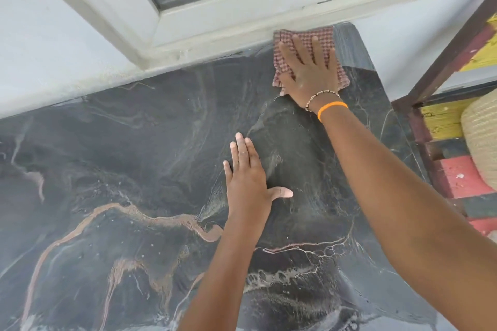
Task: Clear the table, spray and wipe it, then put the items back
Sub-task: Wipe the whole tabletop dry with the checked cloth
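Note:
The table (107,169) has a dark marbled top with pale and orange veins, and it fills most of the view. A reddish checked cloth (329,37) lies flat at the table's far right corner, against the window frame. My right hand (309,67) presses on the cloth with straight, spread fingers and covers most of it. My left hand (248,177) rests flat on the bare tabletop near the middle, fingers straight and thumb out to the right. Nothing else stands on the visible tabletop.
A white window frame (215,16) and wall (53,48) run along the table's far edge. To the right, past the table's edge, stands a dark frame (451,48), with a red, yellow and black painted surface (457,177) and a woven basket (481,137).

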Tool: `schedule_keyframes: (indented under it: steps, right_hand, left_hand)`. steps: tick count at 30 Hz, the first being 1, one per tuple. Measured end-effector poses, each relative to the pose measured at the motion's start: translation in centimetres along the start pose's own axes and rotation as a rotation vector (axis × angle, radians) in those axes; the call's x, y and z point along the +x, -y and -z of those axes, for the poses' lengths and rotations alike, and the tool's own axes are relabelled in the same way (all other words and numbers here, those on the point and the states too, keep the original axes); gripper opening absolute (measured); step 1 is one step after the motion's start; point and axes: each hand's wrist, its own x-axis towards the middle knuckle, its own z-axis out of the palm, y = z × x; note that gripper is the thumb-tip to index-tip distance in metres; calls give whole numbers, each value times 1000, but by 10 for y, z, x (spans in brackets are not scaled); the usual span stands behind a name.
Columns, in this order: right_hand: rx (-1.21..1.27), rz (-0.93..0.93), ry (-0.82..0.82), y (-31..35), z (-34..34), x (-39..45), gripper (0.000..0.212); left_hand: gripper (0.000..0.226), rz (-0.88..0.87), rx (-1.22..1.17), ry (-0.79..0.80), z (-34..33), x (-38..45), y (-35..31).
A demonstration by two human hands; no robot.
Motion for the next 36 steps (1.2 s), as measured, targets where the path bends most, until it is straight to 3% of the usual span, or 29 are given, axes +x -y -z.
schedule_keyframes:
  steps: [4, 8, 13, 18, 21, 25, 32, 36]
  right_hand:
    - [17, -252, -78, -46, 11, -17, 60]
    - [40, -414, -93, -25, -1, -55, 65]
    - [-41, -70, -19, 36, -16, -65, 65]
    - [-103, 325, 78, 101, -25, -25, 61]
    - [-125, 373, 92, 108, -22, 2, 61]
    - [-89, 276, 53, 78, -15, 14, 61]
    - [-62, -101, -36, -36, 10, 12, 60]
    - [-32, -218, -20, -63, 18, 3, 60]
  left_hand:
    - [126, 9, 1, 0, -1, 1, -1]
    - [125, 10, -2, -8, -2, 2, 0]
    - [125, 12, -8, -19, -2, 2, -1]
    - [126, 14, -57, -15, -2, 2, 0]
    - [126, 7, -73, -12, -3, 2, 2]
    - [126, 2, -94, -25, -3, 1, 3]
    - [125, -6, -111, -27, -5, 1, 4]
    - [124, -20, -116, -42, -6, -1, 4]
